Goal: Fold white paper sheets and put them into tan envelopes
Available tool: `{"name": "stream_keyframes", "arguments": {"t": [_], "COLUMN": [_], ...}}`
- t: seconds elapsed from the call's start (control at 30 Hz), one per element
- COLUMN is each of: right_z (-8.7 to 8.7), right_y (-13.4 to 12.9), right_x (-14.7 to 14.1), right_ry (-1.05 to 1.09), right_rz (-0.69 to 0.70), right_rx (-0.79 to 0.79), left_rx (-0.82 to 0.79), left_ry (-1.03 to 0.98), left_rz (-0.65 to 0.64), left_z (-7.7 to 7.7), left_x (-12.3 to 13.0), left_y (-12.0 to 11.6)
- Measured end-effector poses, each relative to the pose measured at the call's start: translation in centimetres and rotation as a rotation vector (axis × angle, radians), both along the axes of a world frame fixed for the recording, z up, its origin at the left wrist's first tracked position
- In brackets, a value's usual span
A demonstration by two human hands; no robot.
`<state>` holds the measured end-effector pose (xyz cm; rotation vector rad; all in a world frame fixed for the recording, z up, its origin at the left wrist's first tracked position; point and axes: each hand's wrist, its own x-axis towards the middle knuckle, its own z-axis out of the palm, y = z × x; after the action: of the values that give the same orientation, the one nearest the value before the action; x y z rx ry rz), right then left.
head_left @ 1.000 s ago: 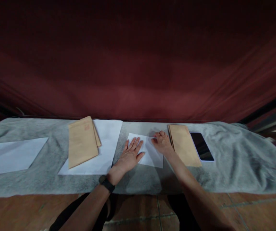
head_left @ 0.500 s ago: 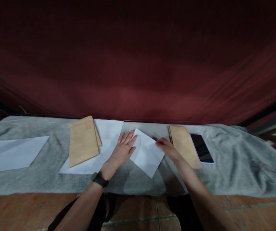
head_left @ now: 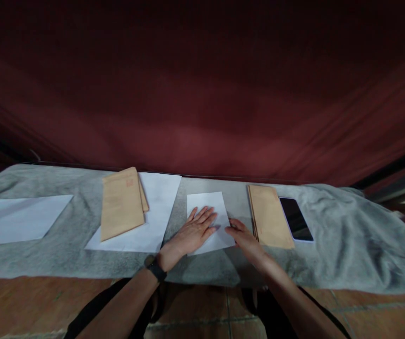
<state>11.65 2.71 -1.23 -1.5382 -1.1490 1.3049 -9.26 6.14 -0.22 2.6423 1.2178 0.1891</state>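
Note:
A white paper, smaller than the other sheets and seemingly folded, lies on the grey cloth in front of me. My left hand rests flat on it with the fingers spread, covering its middle and lower left part. At the paper's right edge, my right hand pinches it between thumb and fingers. Just to the right of that hand lie stacked brown envelopes. Left of the paper, more brown envelopes sit on a larger white sheet.
A phone lies beside the right-hand envelopes. Another white sheet is at the far left. The grey cloth is wrinkled on the right. A dark red surface rises behind, and floor tiles show below.
The white paper has turned from a slanted position to nearly upright. My left hand has shifted right and down onto its middle; my right hand has moved slightly down along its right edge.

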Motion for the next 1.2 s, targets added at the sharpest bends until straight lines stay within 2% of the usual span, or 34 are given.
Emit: {"name": "stream_keyframes", "arguments": {"t": [0.1, 0.17, 0.27, 0.33, 0.4, 0.5, 0.67, 0.73, 0.87, 0.93, 1.1, 1.2], "right_z": [0.0, 0.4, 1.4, 2.1, 2.5, 2.4, 0.7, -0.1, -1.2, -1.3, -1.2, -1.0], "right_y": [-0.1, -0.2, -0.4, -0.4, -0.3, 0.6, 2.8, 3.3, 3.7, 3.8, 3.5, 3.3], "right_x": [0.2, 0.7, 1.5, 1.8, 1.9, 1.4, -0.4, -1.1, -1.9, -2.0, -2.3, -2.5], "right_ry": [-0.04, -0.182, -0.623, -0.915, -1.08, -1.077, -0.919, -0.909, -0.992, -1.03, -1.071, -1.082], "right_rz": [0.095, 0.163, 0.255, 0.243, 0.204, 0.174, 0.22, 0.267, 0.321, 0.322, 0.3, 0.274], "right_rx": [-0.045, -0.039, 0.049, 0.109, 0.139, 0.221, 0.545, 0.616, 0.643, 0.633, 0.625, 0.619], "left_rx": [0.048, 0.069, 0.066, 0.059, 0.057, 0.07, 0.105, 0.108, 0.118, 0.089, -0.075, -0.106], "left_ry": [-0.003, -0.005, 0.015, 0.039, 0.054, 0.049, 0.008, -0.024, -0.199, -0.319, -0.55, -0.632], "left_rz": [-0.027, -0.051, -0.062, -0.061, -0.066, -0.068, -0.036, 0.057, 0.443, 0.571, 0.694, 0.758], "left_z": [-0.4, -0.6, -0.6, -0.4, -0.3, -0.3, -0.9, -1.2, -1.4, -1.4, -1.3, -1.6], "left_x": [0.1, -0.1, -0.3, -0.5, -0.6, -0.8, -0.8, -0.8, -1.2, -1.6, -1.8, -1.3], "left_y": [-0.1, 0.0, 0.2, 0.3, 0.4, 0.5, 0.4, 0.6, 1.4, 2.1, 3.6, 4.3]}}
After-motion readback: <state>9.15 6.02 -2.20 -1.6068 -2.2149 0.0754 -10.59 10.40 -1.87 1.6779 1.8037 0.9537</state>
